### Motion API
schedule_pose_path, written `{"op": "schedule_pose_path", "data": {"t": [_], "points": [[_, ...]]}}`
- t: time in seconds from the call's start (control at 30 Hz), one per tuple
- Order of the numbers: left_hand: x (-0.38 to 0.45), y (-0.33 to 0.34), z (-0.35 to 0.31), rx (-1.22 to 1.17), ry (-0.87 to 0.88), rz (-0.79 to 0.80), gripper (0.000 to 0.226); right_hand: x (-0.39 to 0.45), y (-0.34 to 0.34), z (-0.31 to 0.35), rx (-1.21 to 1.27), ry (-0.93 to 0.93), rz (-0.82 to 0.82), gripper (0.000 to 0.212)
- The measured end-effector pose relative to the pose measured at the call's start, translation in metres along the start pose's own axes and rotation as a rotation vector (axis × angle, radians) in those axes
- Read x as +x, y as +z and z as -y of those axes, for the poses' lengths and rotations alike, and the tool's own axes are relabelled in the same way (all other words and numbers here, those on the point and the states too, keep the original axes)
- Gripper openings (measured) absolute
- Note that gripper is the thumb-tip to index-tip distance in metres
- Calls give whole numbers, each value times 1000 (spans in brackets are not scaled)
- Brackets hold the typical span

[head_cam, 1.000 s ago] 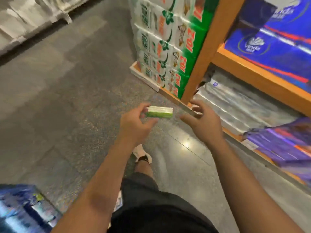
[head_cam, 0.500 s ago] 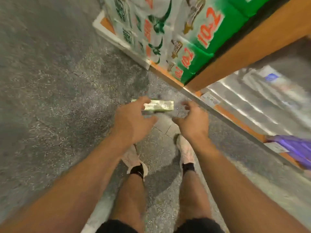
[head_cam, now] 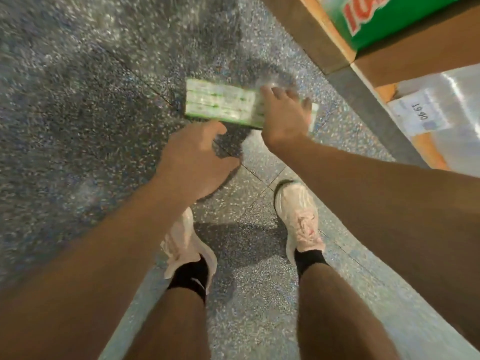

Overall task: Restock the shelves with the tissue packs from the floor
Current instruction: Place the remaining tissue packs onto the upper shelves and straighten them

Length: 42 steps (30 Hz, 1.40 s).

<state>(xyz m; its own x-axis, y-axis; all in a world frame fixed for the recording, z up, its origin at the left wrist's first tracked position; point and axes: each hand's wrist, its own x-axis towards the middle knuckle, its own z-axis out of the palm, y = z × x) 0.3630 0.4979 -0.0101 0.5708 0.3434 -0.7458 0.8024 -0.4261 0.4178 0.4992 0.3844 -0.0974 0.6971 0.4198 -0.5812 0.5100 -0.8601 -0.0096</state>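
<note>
A flat green-and-white tissue pack (head_cam: 220,105) is low over the speckled grey floor (head_cam: 78,100), blurred by motion. My right hand (head_cam: 283,120) lies over its right end with the fingers wrapped across the top; a bit of the pack shows past the hand on the right. My left hand (head_cam: 197,157) is just below the pack's near edge. Its fingers are spread and its thumb tip is at that edge, not clasping it.
The orange wooden shelf base (head_cam: 335,48) runs along the upper right, with a green pack with red print (head_cam: 389,16) on it. Clear-wrapped packs with a price label (head_cam: 420,115) sit lower right. My two pale shoes (head_cam: 298,219) stand on the floor below the hands.
The view has tipped down towards the floor. The pack has passed from my left hand's grip to under my right hand, and the left hand has come off it.
</note>
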Motion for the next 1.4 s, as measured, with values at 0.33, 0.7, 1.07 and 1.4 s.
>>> {"op": "schedule_pose_path", "data": {"t": [0.33,0.7,1.07,1.4], "points": [[-61,-116,-52,271,324,-229,73,-104,-159,39,170,-13,-32,43],[-279,-380,-182,351,301,-296,64,-263,-499,81,326,-537,-27,59],[-614,-476,-175,200,-171,-717,57,-468,-647,178,97,-1103,-433,50],[-975,-381,-125,-27,-664,-1173,60,-769,-669,270,-45,-1905,-590,81]]}}
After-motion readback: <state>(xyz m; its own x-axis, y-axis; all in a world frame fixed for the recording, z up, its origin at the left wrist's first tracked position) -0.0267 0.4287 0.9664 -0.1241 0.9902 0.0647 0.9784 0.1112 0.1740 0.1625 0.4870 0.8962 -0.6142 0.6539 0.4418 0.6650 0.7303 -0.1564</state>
